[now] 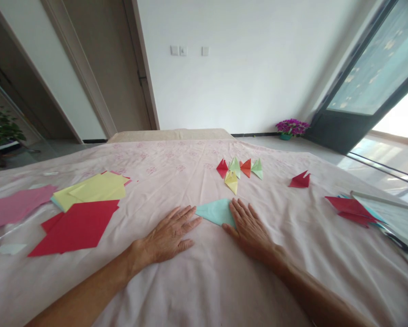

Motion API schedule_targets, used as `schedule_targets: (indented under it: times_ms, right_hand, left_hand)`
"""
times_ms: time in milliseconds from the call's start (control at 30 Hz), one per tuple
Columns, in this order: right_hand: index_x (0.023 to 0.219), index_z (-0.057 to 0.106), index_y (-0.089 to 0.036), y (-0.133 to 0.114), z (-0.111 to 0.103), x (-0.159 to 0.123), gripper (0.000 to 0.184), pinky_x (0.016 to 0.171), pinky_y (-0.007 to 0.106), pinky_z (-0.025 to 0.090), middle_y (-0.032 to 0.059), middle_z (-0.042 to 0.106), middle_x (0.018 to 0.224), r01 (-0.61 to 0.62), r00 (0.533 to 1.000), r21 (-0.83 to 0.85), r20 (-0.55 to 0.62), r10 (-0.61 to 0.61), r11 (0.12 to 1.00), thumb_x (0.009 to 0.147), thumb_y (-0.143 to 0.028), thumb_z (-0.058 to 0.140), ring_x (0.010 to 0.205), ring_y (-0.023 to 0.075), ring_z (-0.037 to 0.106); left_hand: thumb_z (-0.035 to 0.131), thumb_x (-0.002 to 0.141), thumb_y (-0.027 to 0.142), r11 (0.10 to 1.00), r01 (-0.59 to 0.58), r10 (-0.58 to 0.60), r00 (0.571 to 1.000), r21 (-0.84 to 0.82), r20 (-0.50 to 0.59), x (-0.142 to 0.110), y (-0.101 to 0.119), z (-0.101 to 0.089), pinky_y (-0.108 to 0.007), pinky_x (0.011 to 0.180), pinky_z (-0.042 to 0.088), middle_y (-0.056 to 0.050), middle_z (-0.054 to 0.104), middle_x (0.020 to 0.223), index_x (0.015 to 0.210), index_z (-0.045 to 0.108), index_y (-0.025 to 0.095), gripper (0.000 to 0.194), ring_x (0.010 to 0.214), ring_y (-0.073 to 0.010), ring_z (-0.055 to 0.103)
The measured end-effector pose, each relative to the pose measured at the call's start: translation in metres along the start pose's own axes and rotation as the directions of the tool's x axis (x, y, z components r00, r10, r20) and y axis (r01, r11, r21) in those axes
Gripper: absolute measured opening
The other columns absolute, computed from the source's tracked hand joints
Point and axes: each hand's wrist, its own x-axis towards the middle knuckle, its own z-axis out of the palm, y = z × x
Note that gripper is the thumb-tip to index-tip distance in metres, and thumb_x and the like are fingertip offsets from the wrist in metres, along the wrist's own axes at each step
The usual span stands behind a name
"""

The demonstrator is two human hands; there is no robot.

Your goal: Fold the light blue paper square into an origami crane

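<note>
A light blue piece of folded paper point(215, 211) lies flat on the pink cloth, its narrow point toward the left. My left hand point(171, 231) rests palm down with fingers stretched, the fingertips at the paper's pointed end. On the other side, my right hand point(250, 227) lies flat with its fingertips and thumb over the wide end. Beyond them stand several small folded paper figures, among them a yellow one point(231, 181), a red one point(222, 168) and an orange one point(246, 167). Another red folded figure point(300, 180) sits apart to the right.
Red sheets point(79, 227), yellow sheets point(98, 188) and pink sheets point(20, 205) lie at the left. At the right are red folded pieces point(352, 211) beside a clear-looking tray or case point(391, 213) and a dark slim object point(401, 244). The pink cloth point(176, 290) is wrinkled.
</note>
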Motion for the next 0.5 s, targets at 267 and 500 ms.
schedule_targets:
  times_ms: [267,500]
  right_hand:
    - [0.125,0.058,-0.026,-0.022,-0.022,-0.034,0.039,0.113,0.053,0.022,0.0041,0.051,0.140,-0.057,0.995,0.166,-0.071,0.069,0.984,0.092,-0.042,0.046,0.140,0.0292,0.026]
    - [0.133,0.051,-0.033,-0.067,-0.030,-0.053,0.052,0.116,0.048,0.014,-0.0010,0.050,0.141,0.288,0.957,0.277,-0.070,-0.280,0.917,0.085,-0.011,0.044,0.139,0.0221,0.029]
  left_hand:
    - [0.052,0.089,0.018,0.998,-0.006,-0.016,0.948,-0.067,-0.318,-0.009,0.019,0.007,-0.042,0.110,0.036,-0.010,0.031,0.153,0.143,0.034,0.024,0.057,0.139,-0.0225,0.033]
    - [0.057,0.082,0.009,0.999,-0.048,0.046,0.957,-0.001,-0.287,-0.010,0.039,-0.014,-0.041,0.104,0.039,-0.008,0.034,0.152,0.144,0.030,0.025,0.070,0.128,-0.0243,0.044]
